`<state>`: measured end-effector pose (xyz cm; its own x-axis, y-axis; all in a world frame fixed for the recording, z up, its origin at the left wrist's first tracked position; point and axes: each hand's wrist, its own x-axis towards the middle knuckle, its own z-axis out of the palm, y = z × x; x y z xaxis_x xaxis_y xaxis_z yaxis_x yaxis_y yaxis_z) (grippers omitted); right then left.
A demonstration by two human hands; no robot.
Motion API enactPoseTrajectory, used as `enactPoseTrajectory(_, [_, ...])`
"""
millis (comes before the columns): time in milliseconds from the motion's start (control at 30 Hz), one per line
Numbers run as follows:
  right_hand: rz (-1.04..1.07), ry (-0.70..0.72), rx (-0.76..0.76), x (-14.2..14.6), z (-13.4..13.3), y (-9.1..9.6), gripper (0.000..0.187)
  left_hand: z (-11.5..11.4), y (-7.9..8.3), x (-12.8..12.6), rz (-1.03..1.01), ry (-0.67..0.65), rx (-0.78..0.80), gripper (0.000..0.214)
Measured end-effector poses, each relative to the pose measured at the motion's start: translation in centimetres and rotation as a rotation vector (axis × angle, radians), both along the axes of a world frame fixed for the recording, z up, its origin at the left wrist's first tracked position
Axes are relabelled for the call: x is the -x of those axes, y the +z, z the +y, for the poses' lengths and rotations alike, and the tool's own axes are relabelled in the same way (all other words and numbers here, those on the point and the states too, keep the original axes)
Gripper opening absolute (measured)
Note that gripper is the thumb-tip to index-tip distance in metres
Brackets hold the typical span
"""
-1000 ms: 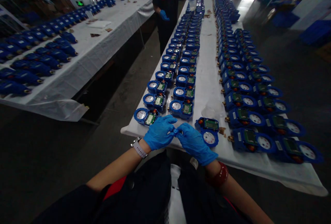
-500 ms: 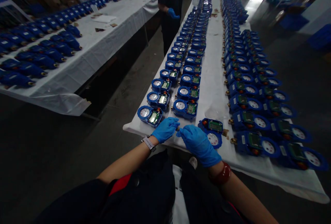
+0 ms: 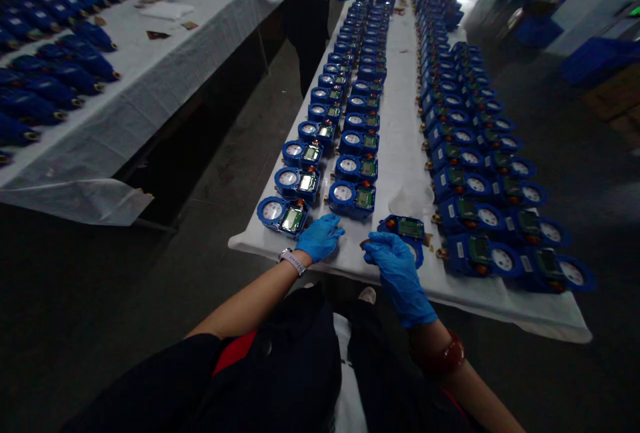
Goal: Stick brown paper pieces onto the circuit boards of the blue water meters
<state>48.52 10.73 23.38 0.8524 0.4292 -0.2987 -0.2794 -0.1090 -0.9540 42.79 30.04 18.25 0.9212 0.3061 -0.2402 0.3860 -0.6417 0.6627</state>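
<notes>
My right hand (image 3: 397, 273), in a blue glove, pinches a small brown piece (image 3: 367, 244) whose kind I cannot make out. It partly covers a blue water meter (image 3: 410, 227) with a bared circuit board and a display. My left hand (image 3: 320, 238), gloved too, hovers or rests over the front of the white-covered table (image 3: 345, 263); its fingers are stretched out and nothing shows in them. Closest to it are two more blue meters, one with a white dial (image 3: 273, 210) at the left corner and another (image 3: 343, 192) just behind.
Long rows of blue meters (image 3: 445, 130) run away on both sides of the table. A clear plastic bag (image 3: 411, 200) lies in the middle strip. Another table (image 3: 200, 33) with more meters stands left. A gloved co-worker (image 3: 306, 13) stands between the tables.
My hands were together at a small brown piece; now they are apart, the right holding the piece and moved right. The view has shifted, and the co-worker's hand has risen.
</notes>
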Motion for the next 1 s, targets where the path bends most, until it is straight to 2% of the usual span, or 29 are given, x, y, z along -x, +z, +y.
enactPoseTrajectory(67, [0.044,-0.048,0.003,0.3,-0.2,0.0,0.057,-0.4,0.6,0.1,-0.079,0.037,-0.012,0.041])
enactPoseTrajectory(133, [0.072,-0.074,0.003,0.6,-0.2,0.0,0.056,-1.1,1.8,0.3,-0.239,0.053,0.007,0.033])
enactPoseTrajectory(200, [0.085,-0.081,-0.005,0.7,-0.2,0.0,0.056,-2.0,3.4,0.5,-0.406,-0.013,0.068,0.038])
enactPoseTrajectory(267, [0.089,-0.073,-0.018,0.9,-0.1,0.0,0.056,-2.8,4.6,0.7,-0.508,-0.146,0.119,0.042])
enactPoseTrajectory(333, [0.086,-0.057,-0.035,0.9,0.2,-0.2,0.056,-3.3,5.2,0.9,-0.571,-0.223,0.096,0.038])
enactPoseTrajectory(400, [0.082,-0.036,-0.052,0.8,0.6,-0.6,0.057,-3.4,4.9,0.9,-0.604,-0.213,0.025,0.034])
enactPoseTrajectory(500, [0.071,-0.008,-0.077,0.7,1.1,-1.4,0.057,-3.4,4.0,0.9,-0.588,-0.117,-0.028,0.038])
enactPoseTrajectory(700, [-0.015,0.014,-0.066,1.3,0.2,-2.7,0.045,-4.3,3.4,0.6,-0.439,0.043,0.149,0.046])
enactPoseTrajectory(1000, [-0.411,0.181,0.070,-0.4,-4.2,-2.5,0.017,-6.3,3.9,0.1,-0.255,0.013,0.372,0.050])
